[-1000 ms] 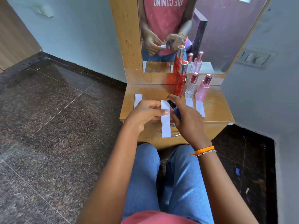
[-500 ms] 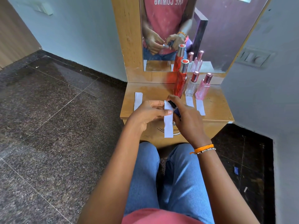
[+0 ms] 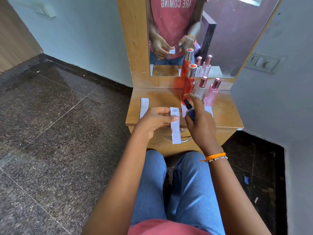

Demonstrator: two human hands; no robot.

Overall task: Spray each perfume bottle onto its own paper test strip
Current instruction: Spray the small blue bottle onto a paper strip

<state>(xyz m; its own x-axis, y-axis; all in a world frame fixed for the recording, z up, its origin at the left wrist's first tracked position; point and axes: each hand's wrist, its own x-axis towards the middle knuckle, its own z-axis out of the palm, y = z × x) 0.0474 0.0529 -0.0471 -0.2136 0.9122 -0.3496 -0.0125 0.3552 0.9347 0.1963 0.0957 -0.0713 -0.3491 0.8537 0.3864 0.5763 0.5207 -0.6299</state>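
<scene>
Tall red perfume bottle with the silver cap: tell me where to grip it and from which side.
Grip the tall red perfume bottle with the silver cap round its slim red body, below the cap. It stands upright, so wrap it sideways. Come from its left, probably: the clear bottle crowds its right, and the right hand, gripping the dark blue bottle, is in front.

Three capped bottles, tall red bottle [image 3: 189, 85] leftmost, crowd the wooden dresser top's [image 3: 162, 99] back right; left of it lies seemingly bare wood up to a white paper strip [image 3: 144, 107].
</scene>
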